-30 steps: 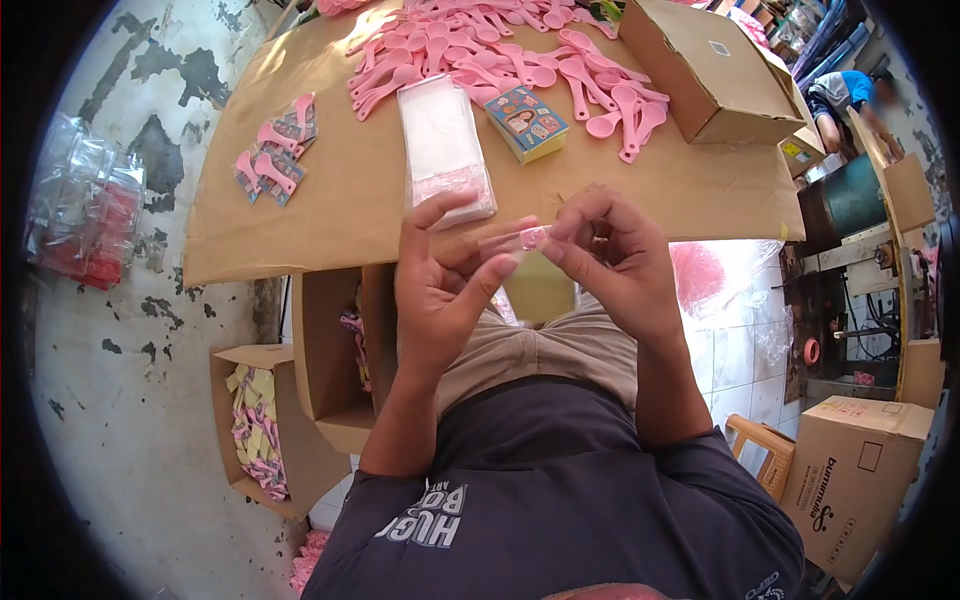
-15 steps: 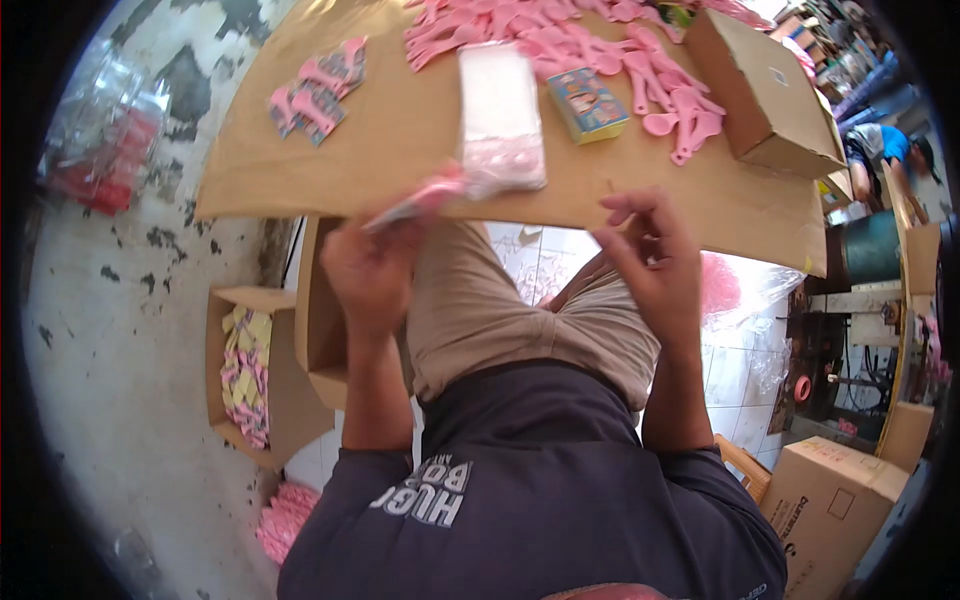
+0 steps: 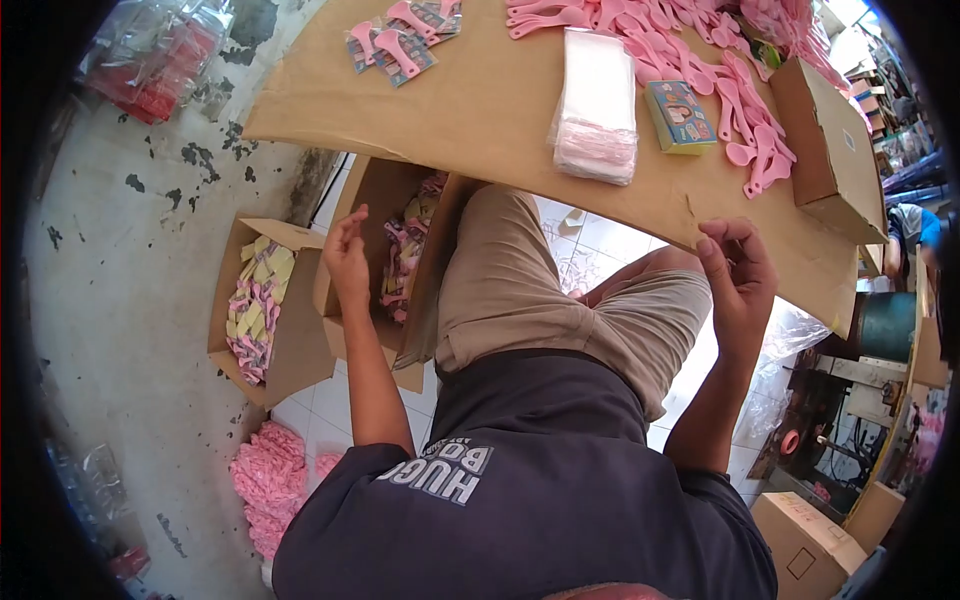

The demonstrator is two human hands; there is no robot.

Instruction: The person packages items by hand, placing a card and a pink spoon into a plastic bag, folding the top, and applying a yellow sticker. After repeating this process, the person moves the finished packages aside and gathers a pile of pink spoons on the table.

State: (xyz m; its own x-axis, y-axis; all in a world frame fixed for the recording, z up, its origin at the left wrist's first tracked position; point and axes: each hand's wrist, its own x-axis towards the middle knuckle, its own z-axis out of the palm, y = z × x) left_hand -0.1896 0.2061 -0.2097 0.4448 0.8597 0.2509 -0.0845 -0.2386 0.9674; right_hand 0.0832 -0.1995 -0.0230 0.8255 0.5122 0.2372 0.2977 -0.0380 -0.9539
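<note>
My left hand (image 3: 347, 262) is raised over the near side of an open carton (image 3: 375, 185), fingers stretched and nothing in them. Inside that carton lie pink spoons with printed cards (image 3: 408, 245), partly hidden by its wall. My right hand (image 3: 740, 275) hovers at the table's front edge, fingers loosely curled, thumb near the index finger, with nothing visible between them. A thin dark strip or mark (image 3: 690, 205) shows just beyond its fingertips. Ahead on the table are a stack of clear plastic bags (image 3: 597, 105) and a small stack of printed cards (image 3: 682, 118).
Loose pink spoons (image 3: 640, 35) are heaped at the table's back, beside a cardboard box (image 3: 828, 145). Several spoons on cards (image 3: 395, 45) lie back left. Another carton (image 3: 250, 310) of packed spoons and a pink pile (image 3: 268, 485) stand on the floor at left.
My left hand has moved down and left from the table edge to the carton, and the pink item it held is gone from it. The view has shifted left.
</note>
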